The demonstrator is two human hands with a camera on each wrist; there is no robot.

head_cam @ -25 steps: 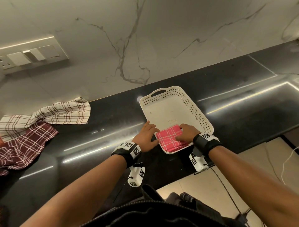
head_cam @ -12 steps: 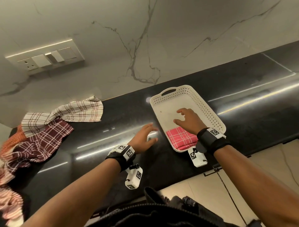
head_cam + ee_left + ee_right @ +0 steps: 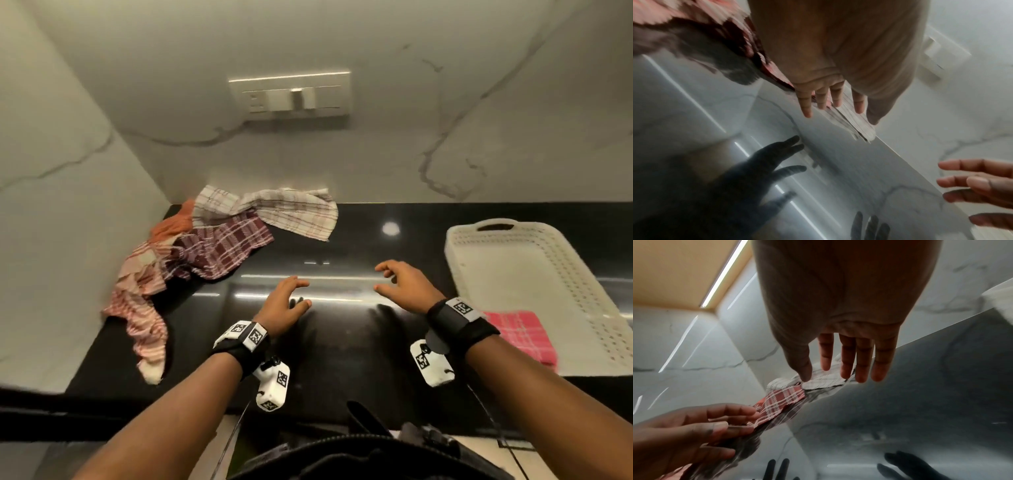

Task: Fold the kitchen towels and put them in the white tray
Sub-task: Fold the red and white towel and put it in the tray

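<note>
A folded pink checked towel [image 3: 520, 334] lies in the near end of the white perforated tray [image 3: 582, 291] at the right. Several unfolded towels are heaped at the back left: a cream checked one [image 3: 291, 210], a maroon plaid one [image 3: 226, 246], an orange one [image 3: 173, 222] and a pink striped one [image 3: 140, 308]. My left hand [image 3: 291, 294] and right hand [image 3: 394, 277] hover over the black counter between tray and heap, fingers spread and holding nothing. The wrist views show the left hand [image 3: 834, 99] and the right hand [image 3: 844, 368] empty, pointing toward the heap.
The glossy black counter [image 3: 342, 342] runs to a marble wall with a switch plate [image 3: 291, 97]. A side wall closes off the left end behind the heap. The counter's front edge is just below my wrists.
Both hands have left the pink towel in the tray and swung left over the bare counter toward the heap. My head has turned left, so the tray sits at the right edge.
</note>
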